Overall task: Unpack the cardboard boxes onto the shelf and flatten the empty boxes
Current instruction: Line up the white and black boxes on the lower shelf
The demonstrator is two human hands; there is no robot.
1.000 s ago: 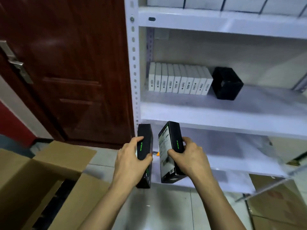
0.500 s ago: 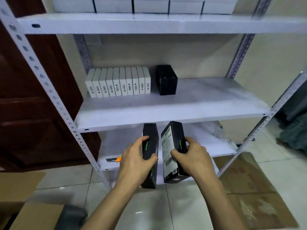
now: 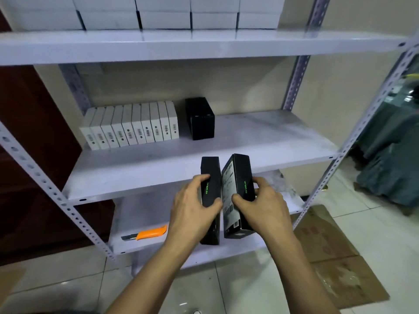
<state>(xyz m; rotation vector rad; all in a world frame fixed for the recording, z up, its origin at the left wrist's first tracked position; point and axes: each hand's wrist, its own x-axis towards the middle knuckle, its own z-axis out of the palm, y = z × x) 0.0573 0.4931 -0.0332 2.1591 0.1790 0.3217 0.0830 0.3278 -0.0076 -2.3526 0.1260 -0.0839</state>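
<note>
My left hand (image 3: pixel 192 209) grips a slim black box with green lettering (image 3: pixel 210 175), held upright. My right hand (image 3: pixel 263 207) grips a second black box (image 3: pixel 238 177) with a white label on its side, tilted a little to the right. The two boxes nearly touch, in front of the middle shelf's front edge (image 3: pixel 136 177). On that white shelf stands a row of several white boxes (image 3: pixel 131 128) and, to their right, a black box (image 3: pixel 199 117).
An orange utility knife (image 3: pixel 147 234) lies on the lower shelf. Flattened cardboard (image 3: pixel 335 257) lies on the tiled floor at right. White boxes (image 3: pixel 158 12) fill the top shelf. A dark wooden door (image 3: pixel 27 155) is at left, grey cloth (image 3: pixel 390 159) at far right.
The view has swung right and closer to the shelf; the open cardboard box at left has left the frame. Both hands have kept their boxes and risen toward the middle shelf's edge.
</note>
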